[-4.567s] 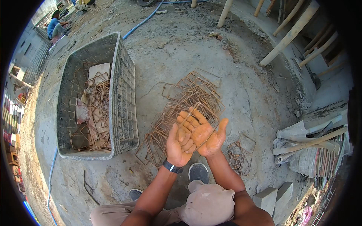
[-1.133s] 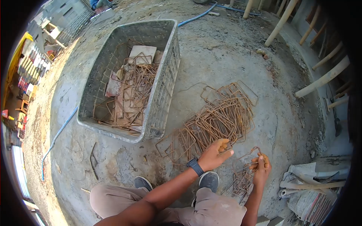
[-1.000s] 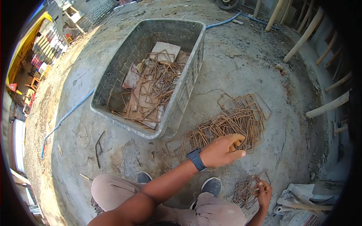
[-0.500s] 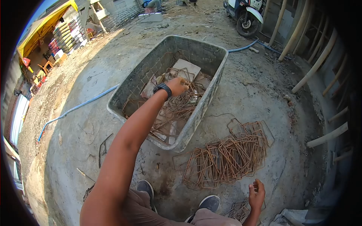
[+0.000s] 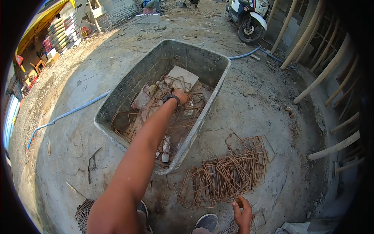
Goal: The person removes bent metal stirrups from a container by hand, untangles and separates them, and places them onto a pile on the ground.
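Observation:
My left hand (image 5: 180, 96), with a dark watch at its wrist, reaches down into a large grey plastic tub (image 5: 130, 74). It is among rusty bent-wire rebar stirrups (image 5: 198, 102), beside a pale flat slab (image 5: 181, 78). Its fingers are mostly hidden, so I cannot tell whether they grip a stirrup. On the concrete to the right of the tub lies a heap of rusty rectangular stirrups (image 5: 226, 173). My right hand (image 5: 242, 210) hovers by the heap's near edge, fingers loosely curled and apart from the thumb, holding nothing.
A blue hose (image 5: 70, 114) runs across the ground and behind the tub. Another bundle of bent metal (image 5: 83, 214) lies at lower left. A parked motorbike (image 5: 251, 23) stands at the back right, near leaning wooden poles (image 5: 323, 78). Another person (image 5: 152, 4) is in the far background.
My left hand has moved lower into the tub, onto the tangled stirrups. The view has shifted, bringing the lower-left metal bundle into fuller sight. My right hand stays empty near the heap.

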A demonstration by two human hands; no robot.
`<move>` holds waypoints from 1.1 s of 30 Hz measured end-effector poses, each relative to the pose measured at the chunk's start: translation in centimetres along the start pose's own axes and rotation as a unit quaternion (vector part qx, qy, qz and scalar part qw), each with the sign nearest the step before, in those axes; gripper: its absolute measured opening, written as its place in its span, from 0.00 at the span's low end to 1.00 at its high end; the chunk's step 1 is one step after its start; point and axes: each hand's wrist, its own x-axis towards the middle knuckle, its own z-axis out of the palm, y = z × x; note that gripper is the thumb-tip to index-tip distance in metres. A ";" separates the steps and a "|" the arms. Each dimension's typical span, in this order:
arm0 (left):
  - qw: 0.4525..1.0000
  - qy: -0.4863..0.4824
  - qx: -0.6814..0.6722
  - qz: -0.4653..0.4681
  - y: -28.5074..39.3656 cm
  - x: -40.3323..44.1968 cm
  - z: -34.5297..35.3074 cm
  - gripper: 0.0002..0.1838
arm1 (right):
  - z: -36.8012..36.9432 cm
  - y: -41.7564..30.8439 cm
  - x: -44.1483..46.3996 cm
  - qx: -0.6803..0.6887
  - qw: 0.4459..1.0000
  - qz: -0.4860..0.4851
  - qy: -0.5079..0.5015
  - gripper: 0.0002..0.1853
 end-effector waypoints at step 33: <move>0.862 -0.051 -0.271 0.426 16.0 -40.1 -25.5 0.25 | -4.3 -38.9 11.6 0.115 0.867 -0.484 0.018 0.46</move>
